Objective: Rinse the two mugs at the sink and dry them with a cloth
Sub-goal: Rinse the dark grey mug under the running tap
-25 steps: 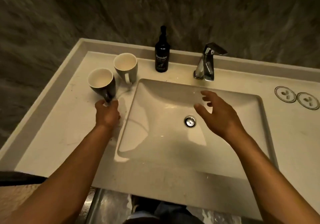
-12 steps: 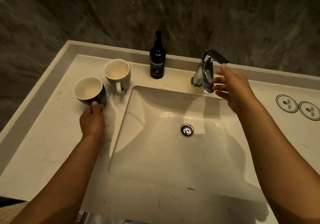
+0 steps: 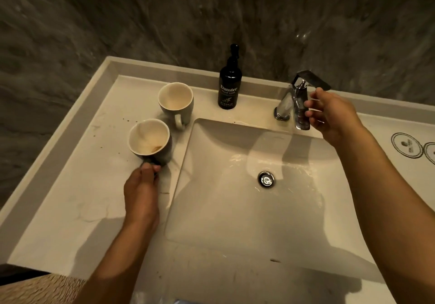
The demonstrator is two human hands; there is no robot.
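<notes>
On tabletop, left side: pale stone tabletop (image 3: 70, 186), raised rim at back and left, few dark specks near the mugs.
Left hand: left hand (image 3: 141, 191) on the tabletop left of the basin, fingers curled round the handle of the dark mug, holding it.
Dark mug: dark mug (image 3: 150, 142) tilted toward the camera, pale inside with brownish residue at the bottom, just left of the sink edge.
Pale mug: pale mug (image 3: 176, 103) upright behind the dark mug, close beside it, handle facing the camera, inside pale.
Soap bottle: black pump bottle (image 3: 230, 84) labelled "Dunster", upright at the back, between pale mug and faucet.
Sink: rectangular sink (image 3: 235, 209) sunk into the tabletop, wet streaks on the floor, chrome drain (image 3: 266, 179) in the middle.
Faucet: chrome faucet (image 3: 297, 101) at back edge of the sink, lever raised.
Right hand: right hand (image 3: 332, 115) at the faucet, fingers loosely curled, fingertip touching under the lever; real grip cannot tell.
Far right: two round printed coasters (image 3: 407, 144) flat on the tabletop.
</notes>
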